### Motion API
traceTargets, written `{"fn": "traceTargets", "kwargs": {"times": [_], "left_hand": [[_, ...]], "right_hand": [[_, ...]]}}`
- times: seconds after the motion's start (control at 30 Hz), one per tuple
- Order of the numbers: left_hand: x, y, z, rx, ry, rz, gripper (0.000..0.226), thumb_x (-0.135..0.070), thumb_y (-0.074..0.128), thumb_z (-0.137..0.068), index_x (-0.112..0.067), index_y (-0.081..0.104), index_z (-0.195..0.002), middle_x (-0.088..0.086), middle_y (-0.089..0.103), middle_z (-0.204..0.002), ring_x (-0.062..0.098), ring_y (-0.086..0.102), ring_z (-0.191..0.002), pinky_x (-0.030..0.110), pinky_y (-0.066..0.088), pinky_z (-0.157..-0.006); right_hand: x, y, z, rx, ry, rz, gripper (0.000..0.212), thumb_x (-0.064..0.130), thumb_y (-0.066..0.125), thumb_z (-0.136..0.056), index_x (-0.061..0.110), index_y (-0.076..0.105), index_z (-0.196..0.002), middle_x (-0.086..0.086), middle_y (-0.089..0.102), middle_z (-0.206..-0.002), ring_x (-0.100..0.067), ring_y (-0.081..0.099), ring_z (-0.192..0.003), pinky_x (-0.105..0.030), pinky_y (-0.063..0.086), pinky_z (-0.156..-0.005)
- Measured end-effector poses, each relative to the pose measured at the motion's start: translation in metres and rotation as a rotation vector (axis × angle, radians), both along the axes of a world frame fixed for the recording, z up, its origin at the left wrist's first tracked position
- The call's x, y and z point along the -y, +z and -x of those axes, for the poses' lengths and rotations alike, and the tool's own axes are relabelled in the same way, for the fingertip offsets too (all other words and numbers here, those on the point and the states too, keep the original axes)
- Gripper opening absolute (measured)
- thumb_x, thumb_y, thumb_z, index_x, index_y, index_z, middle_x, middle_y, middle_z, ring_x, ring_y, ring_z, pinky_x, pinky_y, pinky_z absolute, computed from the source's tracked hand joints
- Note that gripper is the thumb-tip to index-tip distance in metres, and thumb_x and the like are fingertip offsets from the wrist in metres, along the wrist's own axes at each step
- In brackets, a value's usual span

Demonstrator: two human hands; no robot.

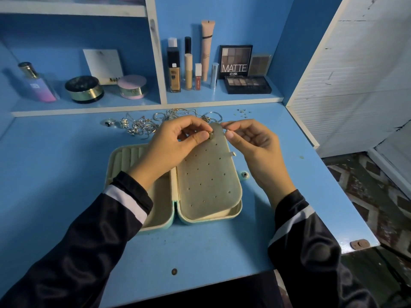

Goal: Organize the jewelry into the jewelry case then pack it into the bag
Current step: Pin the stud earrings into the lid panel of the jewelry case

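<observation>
The blue desk (66, 174) carries one jewelry case (115, 156), lying open flat in two halves. No bag is in view, so packing is judged to be far off. The work looks barely begun: the left half's ring rolls and tray show nothing in them where the arm does not cover them. The single perforated earring panel (209, 178) over the right half has every visible hole bare.

Behind the case, one tangled heap of silver and gold jewelry (144, 125) lies along the desk's back edge, its pieces too knotted to count. One dark-stoned ring (109, 122) sits apart at the heap's left end. A scatter of tiny studs (241, 112) lies at its right, too small to number.

Two hands work at the panel's top edge. The left hand (175, 143) pinches one small gold earring (210, 135) against the panel between thumb and fingers. The right hand (251, 141) pinches one tiny metal piece (227, 130) just beside the panel, perhaps the earring's backing.
</observation>
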State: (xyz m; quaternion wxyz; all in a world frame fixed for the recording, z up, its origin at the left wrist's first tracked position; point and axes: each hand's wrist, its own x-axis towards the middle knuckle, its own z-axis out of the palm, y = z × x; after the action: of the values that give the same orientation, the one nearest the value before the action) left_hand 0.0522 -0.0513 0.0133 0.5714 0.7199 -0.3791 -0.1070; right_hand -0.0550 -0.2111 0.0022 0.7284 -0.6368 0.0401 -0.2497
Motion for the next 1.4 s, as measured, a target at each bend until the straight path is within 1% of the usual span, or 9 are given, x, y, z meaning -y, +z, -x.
{"fn": "traceTargets", "kwargs": {"times": [0.1,0.27,0.6,0.73,0.83,0.97,1.13,1.27,1.4], "left_hand": [[0.0,0.001,0.0,-0.001,0.008,0.002,0.017,-0.013,0.07,-0.089,-0.03,0.07,-0.091,-0.01,0.071,-0.094,0.019,0.063,-0.094,0.038,0.051,-0.09],[-0.001,-0.001,-0.002,0.009,0.028,0.009,0.017,-0.014,0.07,-0.089,-0.031,0.07,-0.093,-0.013,0.071,-0.094,0.005,0.064,-0.09,0.031,0.052,-0.087],[0.0,-0.002,-0.004,0.015,0.055,0.081,0.021,-0.011,0.069,-0.09,-0.029,0.069,-0.1,-0.009,0.07,-0.108,0.008,0.064,-0.105,0.025,0.051,-0.093],[-0.003,0.004,-0.002,-0.024,0.036,0.083,0.022,-0.01,0.067,-0.091,-0.023,0.068,-0.109,-0.011,0.071,-0.111,0.003,0.066,-0.101,0.014,0.048,-0.088],[-0.005,0.005,-0.002,-0.04,0.03,0.111,0.024,-0.009,0.068,-0.09,-0.024,0.069,-0.11,-0.011,0.071,-0.11,0.005,0.067,-0.1,0.016,0.049,-0.089],[-0.009,0.005,-0.004,-0.041,0.02,0.148,0.028,-0.01,0.068,-0.09,-0.029,0.069,-0.111,-0.012,0.072,-0.112,0.008,0.067,-0.104,0.018,0.05,-0.091],[-0.016,0.006,-0.01,-0.054,0.012,0.193,0.031,-0.008,0.067,-0.089,-0.031,0.069,-0.11,-0.01,0.072,-0.111,0.013,0.067,-0.105,0.024,0.051,-0.094],[-0.024,0.006,-0.013,-0.124,0.022,0.223,0.026,-0.023,0.069,-0.083,-0.027,0.069,-0.108,-0.011,0.072,-0.11,0.012,0.067,-0.106,0.03,0.053,-0.095],[-0.03,0.007,-0.013,-0.143,0.01,0.26,0.027,-0.025,0.068,-0.081,-0.027,0.068,-0.108,-0.009,0.072,-0.111,0.013,0.066,-0.108,0.023,0.052,-0.088]], "right_hand": [[0.0,0.0,0.0,0.0,0.004,-0.001,0.008,-0.003,0.064,-0.086,0.001,0.065,-0.092,-0.01,0.071,-0.102,-0.021,0.066,-0.098,-0.026,0.051,-0.089],[-0.001,0.001,0.0,0.004,0.008,0.003,0.008,-0.003,0.064,-0.087,0.001,0.065,-0.093,-0.008,0.072,-0.101,-0.02,0.066,-0.098,-0.025,0.051,-0.088],[-0.005,0.005,-0.004,0.032,0.037,0.0,0.01,-0.004,0.063,-0.087,0.005,0.065,-0.091,-0.003,0.073,-0.1,-0.018,0.066,-0.097,-0.025,0.051,-0.087],[-0.005,0.006,-0.008,0.042,0.061,0.001,0.01,-0.006,0.062,-0.087,0.001,0.065,-0.093,-0.004,0.073,-0.101,-0.019,0.067,-0.098,-0.026,0.051,-0.087],[-0.004,0.009,-0.011,0.042,0.034,0.02,0.009,-0.004,0.064,-0.087,0.003,0.065,-0.093,-0.005,0.073,-0.098,-0.019,0.067,-0.096,-0.025,0.051,-0.084],[-0.005,0.012,-0.018,0.013,-0.034,0.004,0.008,0.001,0.067,-0.086,0.007,0.066,-0.089,-0.002,0.069,-0.087,-0.013,0.062,-0.082,-0.02,0.049,-0.073],[-0.014,0.016,-0.028,-0.01,0.047,-0.107,0.012,-0.001,0.067,-0.083,0.011,0.066,-0.084,0.0,0.063,-0.076,-0.011,0.055,-0.07,-0.02,0.045,-0.068],[-0.023,0.019,-0.034,-0.04,0.094,-0.212,0.018,-0.008,0.062,-0.084,0.01,0.063,-0.081,-0.003,0.059,-0.074,-0.013,0.049,-0.065,-0.019,0.042,-0.063],[-0.032,0.022,-0.039,-0.083,0.122,-0.242,0.019,-0.008,0.059,-0.087,0.009,0.063,-0.081,-0.007,0.059,-0.077,-0.016,0.049,-0.068,-0.022,0.041,-0.067]]}}
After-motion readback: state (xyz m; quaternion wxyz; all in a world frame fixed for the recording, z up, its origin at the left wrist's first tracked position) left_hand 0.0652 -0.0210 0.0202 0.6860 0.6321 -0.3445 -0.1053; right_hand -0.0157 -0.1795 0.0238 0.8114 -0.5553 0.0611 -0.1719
